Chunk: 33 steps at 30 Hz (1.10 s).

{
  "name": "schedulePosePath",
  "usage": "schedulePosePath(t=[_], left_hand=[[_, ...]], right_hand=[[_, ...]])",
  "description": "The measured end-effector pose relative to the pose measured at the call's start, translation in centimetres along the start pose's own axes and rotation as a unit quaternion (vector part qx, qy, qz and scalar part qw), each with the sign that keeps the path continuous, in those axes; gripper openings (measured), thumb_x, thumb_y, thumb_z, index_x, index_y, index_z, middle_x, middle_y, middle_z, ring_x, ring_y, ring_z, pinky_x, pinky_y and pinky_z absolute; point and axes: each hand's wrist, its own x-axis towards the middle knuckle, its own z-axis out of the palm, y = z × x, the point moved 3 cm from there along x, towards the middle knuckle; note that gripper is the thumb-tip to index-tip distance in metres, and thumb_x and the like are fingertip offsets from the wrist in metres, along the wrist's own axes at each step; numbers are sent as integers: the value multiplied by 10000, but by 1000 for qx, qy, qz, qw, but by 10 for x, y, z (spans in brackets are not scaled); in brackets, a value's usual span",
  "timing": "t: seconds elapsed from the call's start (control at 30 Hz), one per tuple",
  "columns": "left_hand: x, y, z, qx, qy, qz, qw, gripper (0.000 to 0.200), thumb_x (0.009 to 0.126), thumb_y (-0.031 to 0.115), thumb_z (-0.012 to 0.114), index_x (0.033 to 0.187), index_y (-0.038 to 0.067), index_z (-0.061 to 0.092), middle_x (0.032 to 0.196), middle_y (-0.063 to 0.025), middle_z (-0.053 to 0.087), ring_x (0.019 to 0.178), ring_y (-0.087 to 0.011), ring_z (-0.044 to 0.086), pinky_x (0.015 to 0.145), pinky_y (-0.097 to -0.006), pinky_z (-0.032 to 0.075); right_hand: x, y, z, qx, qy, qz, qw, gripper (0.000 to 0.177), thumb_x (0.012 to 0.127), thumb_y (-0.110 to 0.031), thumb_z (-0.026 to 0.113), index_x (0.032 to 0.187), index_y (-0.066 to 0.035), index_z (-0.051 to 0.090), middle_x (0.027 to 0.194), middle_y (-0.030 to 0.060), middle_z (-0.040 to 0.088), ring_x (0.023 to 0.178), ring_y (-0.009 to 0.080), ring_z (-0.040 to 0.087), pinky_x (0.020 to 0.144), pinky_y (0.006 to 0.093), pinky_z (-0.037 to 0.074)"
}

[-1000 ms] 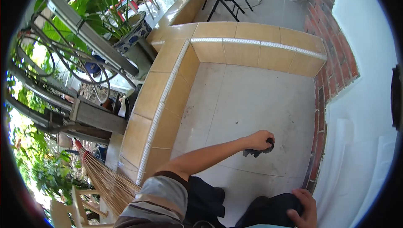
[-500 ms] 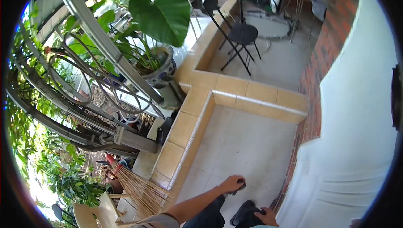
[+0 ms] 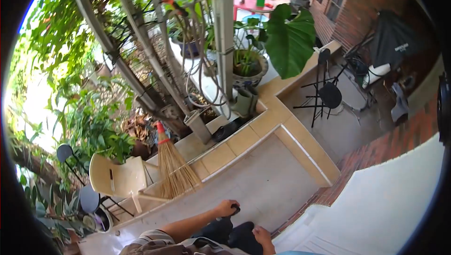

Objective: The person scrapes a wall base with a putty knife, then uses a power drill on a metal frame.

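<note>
- left hand (image 3: 227,207) balled round a dark rag (image 3: 235,210), on the near floor (image 3: 268,184)
- rag's probably soft and light: grab its bunched middle
- right hand (image 3: 260,233) on knee (image 3: 242,238), can't tell its grip

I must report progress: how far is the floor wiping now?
Done: the tiled floor looks pale, with no clear dirt visible. In hand: the left hand presses a dark cloth on the floor; the right hand rests on a knee. Left: perhaps tiles beyond the cloth.
</note>
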Motion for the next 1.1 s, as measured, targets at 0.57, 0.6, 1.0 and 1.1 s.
schedulePosePath(t=[0.57, 0.6, 1.0, 1.1], left_hand=[[-46, 88, -161, -139, 295, -135, 935, 308, 872, 145, 654, 1159, 34, 668, 775, -150, 696, 687, -235, 696, 621, -369, 559], [-46, 95, -164, -126, 326, -134, 927, 306, 856, 118, 655, 1145, 19, 672, 865, -179, 700, 810, -277, 711, 738, -383, 570], [-33, 92, -216, -26, 470, -135, 872, 288, 824, -1, 600, 1069, 91, 722, 1120, -234, 606, 1032, -418, 608, 892, -451, 512], [-32, 79, -227, -53, 471, -139, 870, 295, 831, 5, 598, 1075, 111, 723, 1007, -215, 658, 953, -408, 648, 841, -450, 527]], right_hand=[[49, -347, -308, 50, 131, -332, 933, 302, 936, -146, 652, 1191, 15, 662, 837, 128, 673, 704, 197, 625, 652, 318, 505], [59, -363, -318, 79, 121, -341, 929, 297, 937, -140, 650, 1189, 17, 661, 831, 125, 670, 703, 190, 623, 655, 312, 506], [227, -721, -335, -45, 30, -581, 812, 352, 906, -212, 675, 1194, -11, 655, 795, 129, 696, 717, 200, 673, 677, 327, 520], [298, -815, -334, -43, 84, -592, 800, 440, 881, -285, 692, 1238, -33, 642, 832, 129, 711, 789, 260, 699, 740, 383, 543]])
